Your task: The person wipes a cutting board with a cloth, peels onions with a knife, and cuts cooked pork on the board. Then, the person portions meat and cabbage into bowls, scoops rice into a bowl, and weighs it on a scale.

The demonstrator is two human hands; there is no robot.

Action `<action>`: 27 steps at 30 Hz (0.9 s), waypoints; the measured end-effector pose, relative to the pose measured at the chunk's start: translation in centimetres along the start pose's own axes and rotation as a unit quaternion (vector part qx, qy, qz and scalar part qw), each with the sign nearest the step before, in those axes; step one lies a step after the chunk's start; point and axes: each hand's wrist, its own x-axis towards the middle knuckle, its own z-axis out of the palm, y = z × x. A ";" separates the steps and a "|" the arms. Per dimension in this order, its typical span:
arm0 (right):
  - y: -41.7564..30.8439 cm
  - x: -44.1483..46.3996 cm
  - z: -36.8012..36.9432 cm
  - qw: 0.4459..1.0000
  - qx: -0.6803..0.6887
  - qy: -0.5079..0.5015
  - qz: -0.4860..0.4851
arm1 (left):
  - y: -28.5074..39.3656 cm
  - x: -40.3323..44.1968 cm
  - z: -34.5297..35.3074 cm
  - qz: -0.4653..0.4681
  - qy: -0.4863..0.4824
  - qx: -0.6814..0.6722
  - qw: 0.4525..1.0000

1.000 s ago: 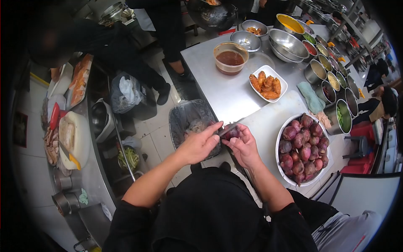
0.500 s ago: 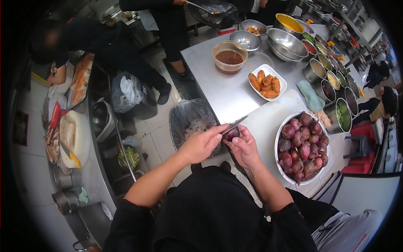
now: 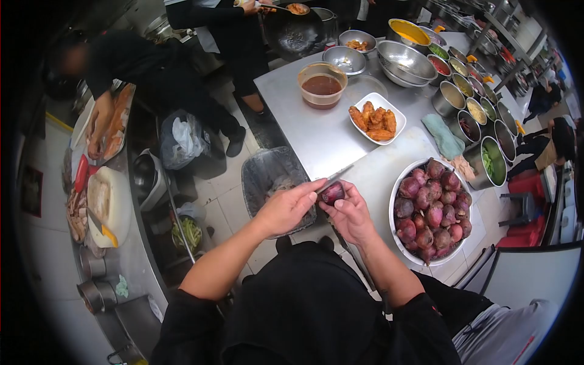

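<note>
My left hand point(image 3: 285, 208) is closed on a knife point(image 3: 334, 177), whose blade points up and to the right. Against the blade lies a dark red onion point(image 3: 332, 193), gripped by my right hand point(image 3: 351, 214). Both hands are close together, above the gap between the bin and the table's edge. Below them, a lined bin point(image 3: 252, 176) holds scraps. To the right, a large white bowl point(image 3: 395, 235) full of red onions rests on a white cutting board point(image 3: 377, 173).
On the steel table point(image 3: 286, 131) stand a tub of brown sauce point(image 3: 321, 85), a white dish of chicken pieces point(image 3: 374, 121), a green cloth point(image 3: 443, 136) and several metal containers. Co-workers stand beyond. A left counter point(image 3: 137, 267) holds a yellow-handled knife point(image 3: 108, 234).
The onion has turned in my right hand and shows more of its side. The table and its dishes have shifted slightly left in view. A co-worker's hand at upper left reaches over the tray.
</note>
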 end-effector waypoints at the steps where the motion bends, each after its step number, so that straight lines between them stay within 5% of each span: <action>1: -0.2 -0.1 -0.2 1.000 -0.004 -0.004 0.000 | -0.1 0.1 0.0 -0.009 0.008 -0.028 1.000; 2: -0.6 -0.2 0.2 1.000 -0.008 -0.009 0.000 | 0.2 0.3 -0.4 -0.091 0.002 -0.087 0.992; 5: -1.5 -0.4 0.4 1.000 -0.028 0.001 0.003 | 2.2 0.4 -1.1 -0.103 -0.009 0.008 0.995; 6: -1.6 -0.5 0.4 0.999 -0.037 0.008 0.005 | 2.6 0.0 -0.7 -0.021 0.005 0.052 0.998; 12: -1.4 -0.6 -0.5 0.998 -0.056 -0.003 -0.031 | 2.8 0.1 0.8 0.042 -0.039 0.132 0.990; 16: -1.1 -0.8 -1.8 0.997 -0.066 0.010 -0.024 | 0.3 0.7 2.0 0.128 0.021 0.043 0.991; 19: -1.9 -1.0 -1.5 0.997 -0.070 0.000 -0.016 | 1.8 0.6 1.2 -0.112 -0.052 -0.110 0.986; 27: -1.4 -1.2 -1.9 0.990 -0.131 -0.004 -0.050 | 4.6 0.0 1.7 -0.007 -0.057 0.145 0.988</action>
